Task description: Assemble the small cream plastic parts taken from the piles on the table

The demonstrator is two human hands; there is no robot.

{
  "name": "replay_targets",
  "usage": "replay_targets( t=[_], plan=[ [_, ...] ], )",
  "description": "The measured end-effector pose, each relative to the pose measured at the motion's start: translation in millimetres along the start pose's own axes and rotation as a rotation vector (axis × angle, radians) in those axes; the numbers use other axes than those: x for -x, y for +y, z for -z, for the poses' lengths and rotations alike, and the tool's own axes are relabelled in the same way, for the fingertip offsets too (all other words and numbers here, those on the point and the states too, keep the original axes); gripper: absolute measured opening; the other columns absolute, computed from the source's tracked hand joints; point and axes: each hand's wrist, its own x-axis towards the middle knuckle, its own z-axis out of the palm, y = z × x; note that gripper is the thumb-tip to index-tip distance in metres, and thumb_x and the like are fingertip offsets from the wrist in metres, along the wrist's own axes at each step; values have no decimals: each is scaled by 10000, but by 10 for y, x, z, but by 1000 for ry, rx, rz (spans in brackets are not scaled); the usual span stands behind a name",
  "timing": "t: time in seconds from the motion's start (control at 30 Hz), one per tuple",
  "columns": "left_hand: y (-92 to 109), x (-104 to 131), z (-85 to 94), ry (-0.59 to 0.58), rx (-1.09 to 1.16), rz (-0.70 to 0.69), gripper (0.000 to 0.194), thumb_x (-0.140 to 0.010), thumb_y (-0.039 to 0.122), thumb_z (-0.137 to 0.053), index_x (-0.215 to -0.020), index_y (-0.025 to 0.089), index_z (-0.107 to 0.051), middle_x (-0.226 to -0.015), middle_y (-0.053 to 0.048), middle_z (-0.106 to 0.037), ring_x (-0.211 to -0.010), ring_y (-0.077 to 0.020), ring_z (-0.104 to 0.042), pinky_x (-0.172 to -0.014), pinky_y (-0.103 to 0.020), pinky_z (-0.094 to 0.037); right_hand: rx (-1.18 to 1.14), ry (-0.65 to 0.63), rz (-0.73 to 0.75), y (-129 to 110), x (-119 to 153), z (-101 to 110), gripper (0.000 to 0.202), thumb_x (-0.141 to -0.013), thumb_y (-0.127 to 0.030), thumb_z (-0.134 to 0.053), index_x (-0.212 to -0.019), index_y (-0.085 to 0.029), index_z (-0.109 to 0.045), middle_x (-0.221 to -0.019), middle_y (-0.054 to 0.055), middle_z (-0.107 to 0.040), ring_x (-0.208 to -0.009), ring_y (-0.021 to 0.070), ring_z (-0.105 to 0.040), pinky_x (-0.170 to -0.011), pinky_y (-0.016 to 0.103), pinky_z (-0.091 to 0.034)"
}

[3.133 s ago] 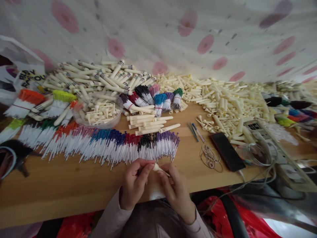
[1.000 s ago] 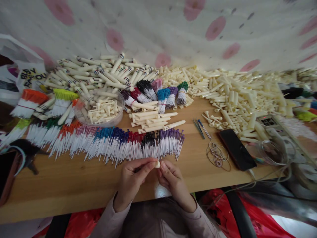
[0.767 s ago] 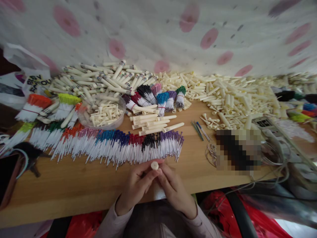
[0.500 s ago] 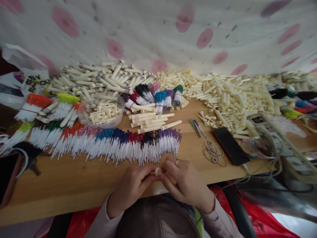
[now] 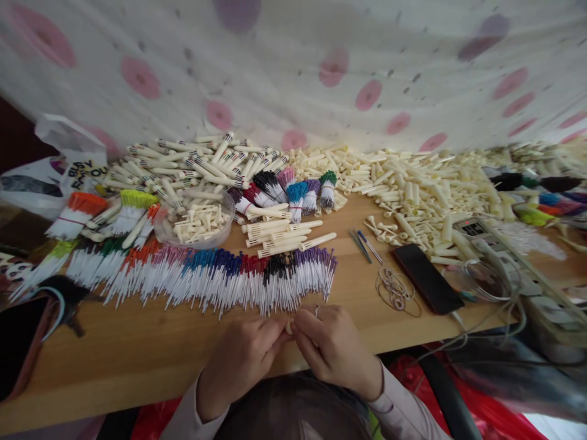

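Close to the table's front edge, my left hand (image 5: pixel 245 354) and my right hand (image 5: pixel 332 345) meet with fingertips closed on one small cream plastic part (image 5: pixel 288 328). Only its pale rounded end shows; the fingers hide the rest. Beyond my hands lies a long row of pen refills (image 5: pixel 247 284), white with tips sorted by colour. Behind that row are several cream pen barrels (image 5: pixel 287 235). A clear round tub (image 5: pixel 227 229) to their left holds small cream peg-like parts (image 5: pixel 202 221).
Assembled multicolour pens (image 5: pixel 183 156) and loose cream barrels (image 5: pixel 422 177) are heaped along the back. Bundled refills (image 5: pixel 297 198) stand before them. Tweezers (image 5: pixel 360 245), rubber bands (image 5: pixel 395 289), a phone (image 5: pixel 427 279) and a power strip (image 5: pixel 513 263) with cables lie right. Another phone (image 5: pixel 21 342) is at left.
The camera view has tilted up slightly, so the table sits lower. My right hand's fingers have drawn in lower and closer around the cream part; both hands still hold it.
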Motion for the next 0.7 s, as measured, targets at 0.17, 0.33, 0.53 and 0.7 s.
replay_targets(
  t=[0.17, 0.33, 0.53, 0.7],
  plan=[
    [16, -32, -2, 62, -128, 2, 473, -1037, 254, -260, -768, 160, -637, -581, -59, -685, -498, -219, -667, -458, -306, -482, -15, 60, -72, 5, -17, -97, 266, -951, -168, -360, -701, -209, -441, -615, 9, -517, -564, 155, -446, -559, 304, -213],
    [1, -32, -85, 109, -188, 14, 449, -1043, 272, -272, -856, 149, -661, -623, -59, -714, -510, -187, -671, -491, -282, -509, -28, 53, -111, 33, -70, -104, 266, -964, -188, -345, -712, -213, -428, -636, 8, -524, -577, 157, -459, -571, 291, -233],
    [-206, -176, 207, 298, -297, -52, 333, -1028, 308, -398, -995, 130, -677, -757, -72, -775, -597, -136, -703, -590, -204, -504, -47, -1, -162, 82, -56, 22, 413, -1051, -361, -234, -759, -205, -481, -688, 28, -594, -621, 164, -526, -581, 280, -265],
    [-737, -544, 1018, 504, -830, -8, 535, -988, 516, -384, -946, 143, -765, -435, 29, -571, -340, -95, -416, -422, -197, -241, -14, -3, -188, 79, 44, 4, 505, -1059, -419, -164, -770, -198, -514, -680, 45, -622, -612, 168, -545, -568, 283, -270]
  ],
)
